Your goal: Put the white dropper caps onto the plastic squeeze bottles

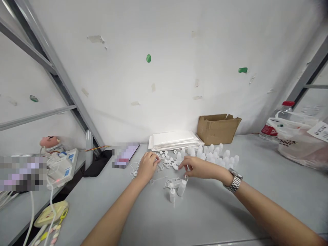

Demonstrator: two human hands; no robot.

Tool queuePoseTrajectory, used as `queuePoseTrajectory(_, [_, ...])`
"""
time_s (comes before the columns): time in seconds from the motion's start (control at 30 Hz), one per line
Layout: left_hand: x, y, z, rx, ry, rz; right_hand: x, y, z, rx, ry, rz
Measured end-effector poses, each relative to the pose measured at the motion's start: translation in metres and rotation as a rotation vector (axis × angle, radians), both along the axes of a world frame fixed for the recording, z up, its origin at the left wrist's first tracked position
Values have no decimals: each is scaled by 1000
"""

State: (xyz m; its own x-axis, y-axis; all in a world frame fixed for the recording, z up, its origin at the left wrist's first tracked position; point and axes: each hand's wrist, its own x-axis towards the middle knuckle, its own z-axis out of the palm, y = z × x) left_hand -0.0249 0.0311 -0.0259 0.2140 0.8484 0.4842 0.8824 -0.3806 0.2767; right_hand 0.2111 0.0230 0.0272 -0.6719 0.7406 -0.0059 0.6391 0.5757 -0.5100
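My left hand point(148, 166) rests over the left side of a spread of small white plastic parts point(167, 160), its fingers bent and pressed together; whatever they pinch is too small to make out. My right hand point(195, 166) reaches in from the right, fingers curled, thumb and fingertips apart beside the parts. Just below it, a white bottle point(181, 188) leans, and a smaller white bottle point(172, 195) stands upright. Looped white pieces point(174, 183) lie behind them. Several translucent white bottles point(217, 153) stand grouped behind and right of my right hand.
Flat white packages point(174, 138) are stacked against the wall, beside an open cardboard box point(217, 130). A phone point(126, 155) lies on the left. At the far right are a plastic bag point(302, 140) and a red-capped water bottle point(269, 130). A power strip point(70, 165) sits left.
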Motion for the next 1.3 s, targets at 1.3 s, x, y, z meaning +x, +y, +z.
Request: queuePoseTrajectory(1.3, [6,-86,2,-149,229,-167,49,-55,-13,129,7,64])
